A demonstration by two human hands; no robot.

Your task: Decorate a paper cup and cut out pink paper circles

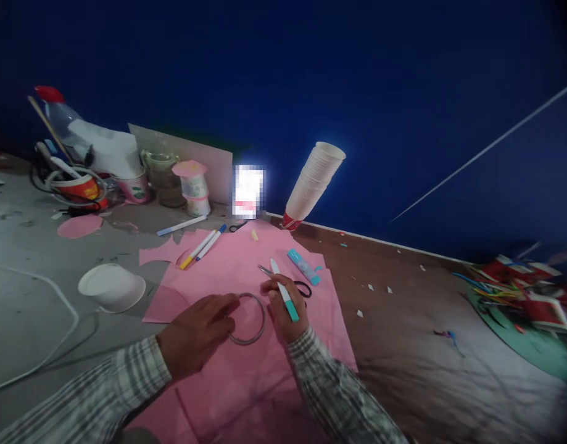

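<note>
My left hand (202,333) pinches the left rim of a thin grey ring (263,317), which rests on the pink paper (260,394). Just right of the ring, my right hand (285,311) is closed around a white marker (282,291) with a teal end pointing back toward me. Scissors (303,288) lie on the paper partly hidden by that hand, blades and one black handle loop showing. A teal glue stick (304,266) lies beyond it. Two markers, one yellow-ended (197,249) and one blue-ended (211,242), lie at the paper's far left.
An overturned white paper cup (111,287) sits left of the paper. A tall leaning stack of cups (314,179) stands by the blue wall. Cups, a jar (161,179) and a red-capped bottle (56,111) crowd the back left. A green tray (509,336) of scraps is at right.
</note>
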